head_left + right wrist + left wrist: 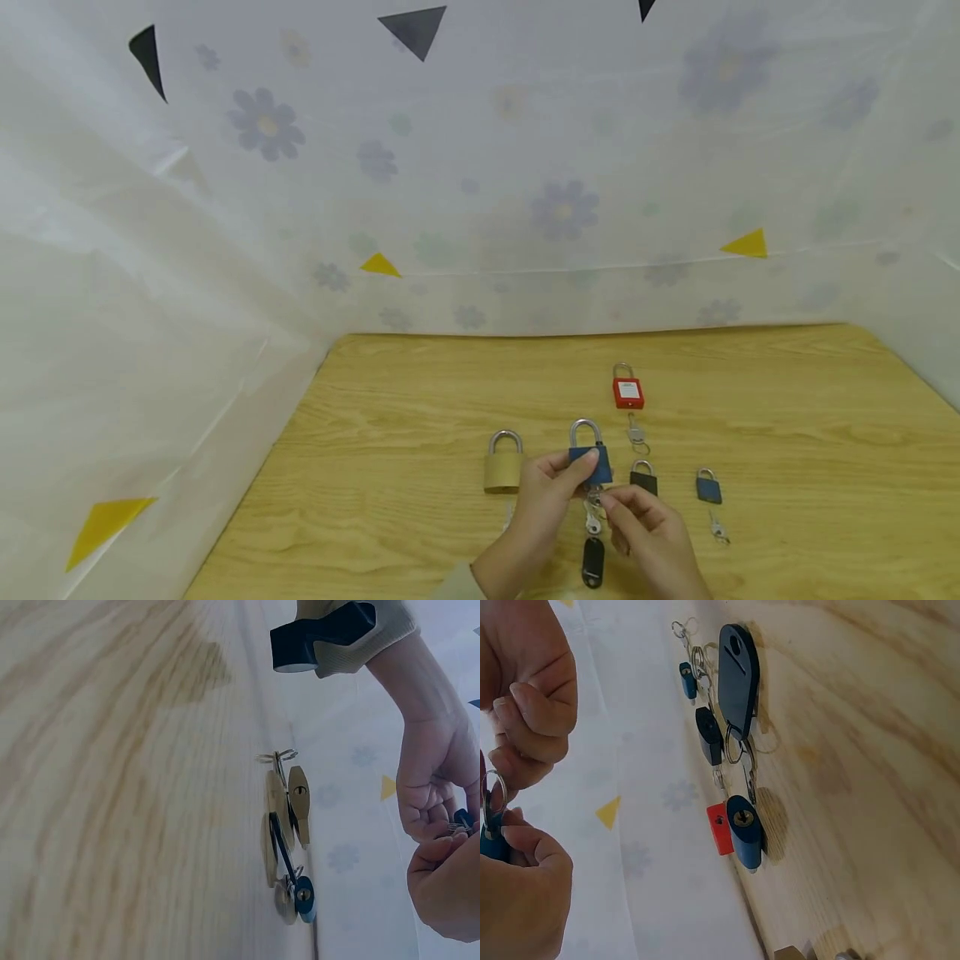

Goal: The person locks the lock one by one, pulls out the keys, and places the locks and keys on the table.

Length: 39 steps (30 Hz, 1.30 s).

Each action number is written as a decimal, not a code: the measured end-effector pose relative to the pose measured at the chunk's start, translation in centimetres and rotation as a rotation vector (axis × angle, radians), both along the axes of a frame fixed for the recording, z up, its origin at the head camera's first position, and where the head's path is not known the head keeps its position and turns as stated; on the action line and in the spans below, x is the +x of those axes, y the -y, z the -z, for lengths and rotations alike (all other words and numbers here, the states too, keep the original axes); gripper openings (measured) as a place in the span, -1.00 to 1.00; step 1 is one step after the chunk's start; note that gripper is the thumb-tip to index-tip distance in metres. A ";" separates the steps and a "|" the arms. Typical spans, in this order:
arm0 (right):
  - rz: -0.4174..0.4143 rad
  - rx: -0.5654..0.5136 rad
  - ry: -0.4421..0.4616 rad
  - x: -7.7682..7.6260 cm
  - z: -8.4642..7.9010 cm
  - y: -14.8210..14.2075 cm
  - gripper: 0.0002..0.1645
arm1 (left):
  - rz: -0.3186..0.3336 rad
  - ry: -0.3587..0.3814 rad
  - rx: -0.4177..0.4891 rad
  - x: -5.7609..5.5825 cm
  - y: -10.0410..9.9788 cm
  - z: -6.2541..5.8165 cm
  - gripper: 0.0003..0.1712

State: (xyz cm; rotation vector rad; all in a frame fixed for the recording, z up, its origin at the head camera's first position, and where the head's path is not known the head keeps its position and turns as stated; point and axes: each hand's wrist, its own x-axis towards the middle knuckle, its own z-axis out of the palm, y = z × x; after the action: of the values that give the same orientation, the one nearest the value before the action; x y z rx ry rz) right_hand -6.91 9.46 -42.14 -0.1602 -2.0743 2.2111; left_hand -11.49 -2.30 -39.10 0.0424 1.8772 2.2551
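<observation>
In the head view my left hand (543, 492) grips a blue padlock (597, 472) by its body, thumb across the front and steel shackle up. My right hand (648, 529) pinches a small key (595, 497) at the padlock's lower end; whether it sits in the keyway I cannot tell. A metal ring (495, 791) hangs between the hands in the left wrist view. Another blue padlock (745, 832) lies on the table below them. Close to it are keys (592, 521) with a black tag (592, 562).
On the wooden table (405, 392) lie a brass padlock (502, 472), a red padlock (628, 392) with a key (636, 433), a black padlock (643, 479), and a small blue padlock (708, 487) with keys (717, 527). A flowered white sheet (480, 208) hangs behind.
</observation>
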 end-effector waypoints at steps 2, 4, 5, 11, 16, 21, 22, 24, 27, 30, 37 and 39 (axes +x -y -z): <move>0.011 0.012 0.014 0.1 -0.1 0.1 -0.81 | 0.008 0.007 -0.001 0.0 0.0 0.1 -0.62; 0.022 0.017 0.021 0.1 -0.2 0.2 -0.79 | 0.016 0.013 -0.004 0.1 0.0 0.2 -0.63; 0.028 0.019 0.032 0.1 -0.2 0.2 -0.78 | 0.018 0.018 -0.007 0.1 0.0 0.2 -0.63; 0.064 0.036 0.072 0.0 -0.3 0.3 -0.76 | 0.023 0.029 -0.019 0.1 -0.1 0.1 -0.62; 0.075 0.043 0.091 0.0 -0.5 0.3 -0.76 | 0.030 0.027 -0.022 0.2 0.0 0.0 -0.61; 0.087 0.035 0.104 0.1 -0.6 0.4 -0.76 | 0.022 0.032 -0.026 0.2 0.0 -0.2 -0.61; 0.090 0.038 0.111 0.2 -0.7 0.4 -0.75 | 0.020 0.033 -0.028 0.2 0.0 -0.2 -0.61; 0.093 0.047 0.122 0.3 -0.7 0.4 -0.74 | 0.018 0.034 -0.030 0.2 0.0 -0.1 -0.62; 0.101 0.079 0.161 0.4 -0.8 0.4 -0.74 | 0.013 0.045 -0.022 0.1 -0.1 -0.3 -0.62; 0.094 0.101 0.213 0.7 -0.4 0.6 -0.76 | -0.018 0.049 0.033 -0.4 0.1 -0.6 -0.61; 0.097 0.128 0.231 0.9 -0.2 1.1 -0.79 | -0.056 0.001 0.039 -1.3 0.8 -0.9 -0.60; 0.100 0.129 0.217 0.8 -0.2 1.1 -0.80 | -0.052 0.012 0.024 -1.3 0.9 -0.6 -0.61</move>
State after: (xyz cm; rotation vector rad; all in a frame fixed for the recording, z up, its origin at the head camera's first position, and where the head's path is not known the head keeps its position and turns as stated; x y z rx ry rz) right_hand -6.14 8.37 -41.90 -0.5009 -2.2550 2.0758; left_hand -12.77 -3.19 -38.46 -0.0158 1.8659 2.3073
